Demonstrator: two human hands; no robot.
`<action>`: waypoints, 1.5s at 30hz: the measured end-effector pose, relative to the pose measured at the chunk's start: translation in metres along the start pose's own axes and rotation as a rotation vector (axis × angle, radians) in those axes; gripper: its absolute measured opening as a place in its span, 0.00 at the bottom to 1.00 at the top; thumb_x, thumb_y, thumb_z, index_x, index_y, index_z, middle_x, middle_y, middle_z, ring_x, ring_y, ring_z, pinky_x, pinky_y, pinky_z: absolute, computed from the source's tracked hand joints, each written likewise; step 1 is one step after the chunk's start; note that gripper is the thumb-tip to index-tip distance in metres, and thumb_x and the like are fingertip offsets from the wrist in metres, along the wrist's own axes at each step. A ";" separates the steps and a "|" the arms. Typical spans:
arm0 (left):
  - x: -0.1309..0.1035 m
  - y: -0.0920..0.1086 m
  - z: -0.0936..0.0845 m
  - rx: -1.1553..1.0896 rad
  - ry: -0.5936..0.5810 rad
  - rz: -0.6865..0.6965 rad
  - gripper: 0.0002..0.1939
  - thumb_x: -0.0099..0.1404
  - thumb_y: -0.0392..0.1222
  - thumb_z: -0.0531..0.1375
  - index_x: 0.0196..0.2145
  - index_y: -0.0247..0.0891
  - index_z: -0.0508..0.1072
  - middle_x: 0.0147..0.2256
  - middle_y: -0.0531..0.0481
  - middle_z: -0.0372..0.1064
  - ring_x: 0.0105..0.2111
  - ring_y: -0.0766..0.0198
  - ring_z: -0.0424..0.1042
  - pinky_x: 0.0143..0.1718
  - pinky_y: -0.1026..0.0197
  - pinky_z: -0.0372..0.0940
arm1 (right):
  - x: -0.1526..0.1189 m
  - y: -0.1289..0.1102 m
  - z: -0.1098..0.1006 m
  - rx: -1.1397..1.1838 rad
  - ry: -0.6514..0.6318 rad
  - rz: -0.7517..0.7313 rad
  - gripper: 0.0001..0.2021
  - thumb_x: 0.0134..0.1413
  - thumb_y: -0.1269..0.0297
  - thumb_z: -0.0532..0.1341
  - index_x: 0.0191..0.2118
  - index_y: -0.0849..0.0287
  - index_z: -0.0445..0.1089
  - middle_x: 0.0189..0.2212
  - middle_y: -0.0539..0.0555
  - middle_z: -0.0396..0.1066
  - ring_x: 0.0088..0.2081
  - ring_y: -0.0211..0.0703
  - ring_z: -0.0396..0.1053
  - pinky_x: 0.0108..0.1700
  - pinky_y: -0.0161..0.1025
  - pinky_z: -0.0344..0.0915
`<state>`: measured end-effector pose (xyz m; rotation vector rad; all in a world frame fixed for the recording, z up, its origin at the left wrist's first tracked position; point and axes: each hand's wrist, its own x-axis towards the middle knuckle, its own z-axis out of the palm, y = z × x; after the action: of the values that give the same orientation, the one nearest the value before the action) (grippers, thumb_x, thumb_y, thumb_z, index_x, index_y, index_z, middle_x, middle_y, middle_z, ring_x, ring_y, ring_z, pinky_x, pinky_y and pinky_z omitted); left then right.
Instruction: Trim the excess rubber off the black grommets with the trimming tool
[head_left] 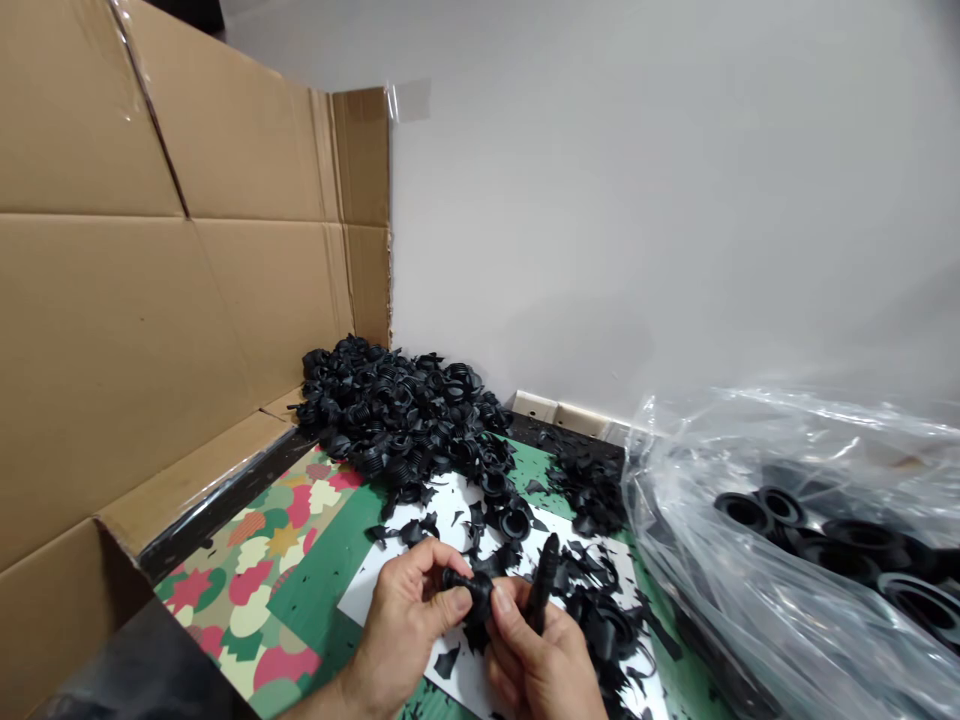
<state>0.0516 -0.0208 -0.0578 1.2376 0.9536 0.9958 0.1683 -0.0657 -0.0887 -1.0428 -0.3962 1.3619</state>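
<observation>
My left hand point(416, 620) pinches a small black rubber part point(471, 590) between thumb and fingers, above the white sheet. My right hand point(541, 640) is closed and its thumb and fingertips press on the right side of the same rubber part. Between its fingers it also carries a slim black pen-like handle point(546, 575), pointing upward; whatever sits at its lower end is hidden by the hand. Under and around both hands, black rubber scraps point(596, 600) lie over the white sheet point(367, 595). A round black ring point(514, 521) rests just beyond my hands.
A big heap of black ribbed rubber pieces point(397, 400) stands at the back, against a cardboard screen point(240, 290) and the wall point(660, 200). On the right, a clear plastic bag point(697, 450) holds several black rubber rings. Patterned paper point(247, 560) lies left on the green surface point(322, 585).
</observation>
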 end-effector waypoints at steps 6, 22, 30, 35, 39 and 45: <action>0.000 -0.003 -0.002 0.072 0.008 0.060 0.04 0.51 0.39 0.63 0.24 0.37 0.72 0.20 0.57 0.56 0.21 0.68 0.52 0.22 0.66 0.49 | 0.001 0.002 0.000 0.007 -0.024 0.017 0.23 0.34 0.47 0.71 0.24 0.59 0.63 0.12 0.37 0.45 0.13 0.25 0.39 0.14 0.27 0.41; 0.000 -0.003 -0.001 0.114 0.012 0.108 0.03 0.52 0.39 0.60 0.23 0.38 0.70 0.24 0.55 0.59 0.28 0.63 0.60 0.30 0.63 0.54 | -0.001 0.001 0.007 0.076 0.001 0.104 0.25 0.28 0.47 0.73 0.23 0.59 0.64 0.11 0.37 0.50 0.12 0.23 0.37 0.12 0.25 0.40; -0.001 -0.001 -0.001 0.149 0.034 0.106 0.02 0.52 0.37 0.59 0.23 0.38 0.69 0.24 0.55 0.58 0.27 0.64 0.58 0.29 0.63 0.53 | -0.006 -0.014 -0.011 -0.372 0.237 -0.365 0.21 0.43 0.44 0.65 0.31 0.60 0.74 0.12 0.46 0.62 0.16 0.36 0.59 0.18 0.34 0.56; -0.005 0.001 0.000 0.226 0.030 0.148 0.03 0.53 0.35 0.58 0.23 0.38 0.68 0.25 0.54 0.59 0.27 0.63 0.59 0.30 0.63 0.53 | -0.005 -0.041 -0.030 -0.335 0.220 -0.527 0.20 0.45 0.43 0.64 0.31 0.57 0.74 0.26 0.54 0.73 0.29 0.47 0.69 0.31 0.40 0.64; -0.008 0.001 0.000 0.274 0.016 0.179 0.04 0.55 0.34 0.58 0.24 0.39 0.68 0.26 0.53 0.60 0.29 0.62 0.61 0.31 0.63 0.54 | -0.010 -0.051 -0.030 -0.363 0.226 -0.464 0.23 0.47 0.39 0.61 0.32 0.57 0.75 0.23 0.53 0.69 0.25 0.43 0.65 0.27 0.39 0.61; -0.010 0.001 0.001 0.287 0.012 0.186 0.03 0.55 0.34 0.57 0.24 0.38 0.69 0.26 0.52 0.61 0.29 0.61 0.62 0.31 0.62 0.55 | -0.013 -0.049 -0.022 -0.242 0.087 -0.275 0.23 0.41 0.42 0.66 0.35 0.58 0.73 0.11 0.45 0.60 0.14 0.36 0.57 0.18 0.35 0.56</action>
<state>0.0496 -0.0309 -0.0563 1.5839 1.0299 1.0360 0.2115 -0.0800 -0.0576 -1.1931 -0.6274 1.0370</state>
